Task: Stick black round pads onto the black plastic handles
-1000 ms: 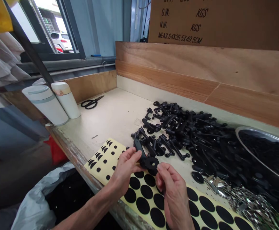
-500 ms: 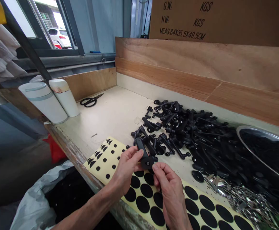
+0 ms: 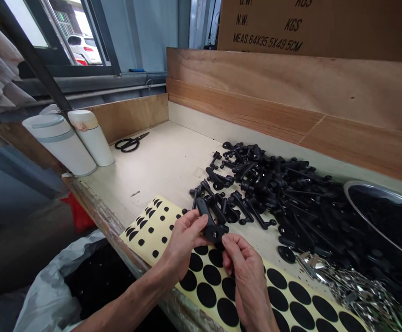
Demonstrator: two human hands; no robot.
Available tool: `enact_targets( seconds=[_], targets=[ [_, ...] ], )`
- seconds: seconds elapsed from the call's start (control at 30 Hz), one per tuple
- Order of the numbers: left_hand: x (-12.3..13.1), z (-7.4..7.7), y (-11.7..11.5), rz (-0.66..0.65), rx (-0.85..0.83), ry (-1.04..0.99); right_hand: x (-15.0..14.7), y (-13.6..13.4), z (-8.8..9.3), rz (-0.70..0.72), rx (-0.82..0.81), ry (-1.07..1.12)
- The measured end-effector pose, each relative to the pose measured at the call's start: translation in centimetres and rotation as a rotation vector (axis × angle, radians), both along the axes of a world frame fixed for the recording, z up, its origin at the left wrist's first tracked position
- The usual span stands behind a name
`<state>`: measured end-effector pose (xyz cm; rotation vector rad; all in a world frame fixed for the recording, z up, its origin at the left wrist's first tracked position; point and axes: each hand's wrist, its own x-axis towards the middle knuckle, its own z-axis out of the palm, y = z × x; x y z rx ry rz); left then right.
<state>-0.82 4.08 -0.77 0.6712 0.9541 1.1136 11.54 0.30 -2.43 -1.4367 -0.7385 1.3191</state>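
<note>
My left hand [image 3: 183,242] is closed around a black plastic crank handle [image 3: 207,219], thumb on top. The handle's round end points toward my right hand and has a small slot with a bright glint in it. At the rim of that end, the thumb and fingertips of my right hand [image 3: 244,272] are pinched together; whether a small part sits between them is hidden. Both hands are above a yellowish sheet of black stickers [image 3: 206,295], with large round ones and smaller dots. Just beyond lies a heap of black crank handles [image 3: 252,180].
At the right are a metal bowl [image 3: 351,186] of black parts and a pile of small silver metal pieces [image 3: 356,286]. Scissors [image 3: 128,145], a wide white cup [image 3: 62,147] and a white bottle [image 3: 97,143] stand far left. A wooden board [image 3: 256,92] edges the back.
The view has shifted slightly. Both hands stay at the crank handle's round end, with only a very small movement of the right fingertips.
</note>
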Motion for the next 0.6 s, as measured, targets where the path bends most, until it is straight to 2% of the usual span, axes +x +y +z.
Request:
enact_targets(
  seconds=[0.6],
  targets=[
    [0.2, -0.02, 0.09, -0.011, -0.018, 0.011, 0.03, 0.05, 0.0, -0.01, -0.02, 0.021]
  ],
)
